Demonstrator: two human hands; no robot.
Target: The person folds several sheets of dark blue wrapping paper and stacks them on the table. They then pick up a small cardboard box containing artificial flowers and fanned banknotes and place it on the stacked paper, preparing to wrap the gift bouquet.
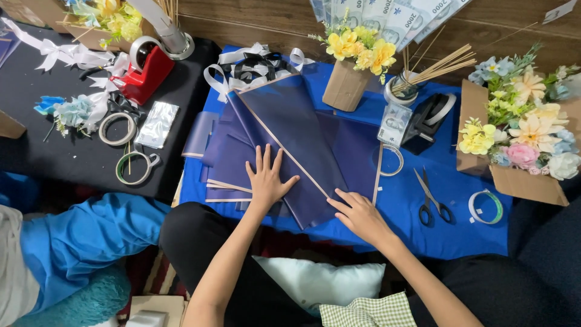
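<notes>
Several dark blue translucent wrapping sheets (302, 130) with thin pale edges lie fanned on a blue cloth (460, 212). My left hand (267, 177) lies flat on the sheets, fingers spread, pressing them down. My right hand (358, 213) rests at the lower edge of the top sheet, fingertips touching its pale border near the corner. Neither hand has anything in its grasp.
Scissors (431, 200), tape rolls (486, 206), a black tape dispenser (428, 121), a jar of sticks (404, 88) and yellow flowers in a brown wrap (356, 63) lie right and behind. A box of artificial flowers (523, 139) stands far right. A red tape dispenser (142, 69) and ribbons (248, 63) sit left.
</notes>
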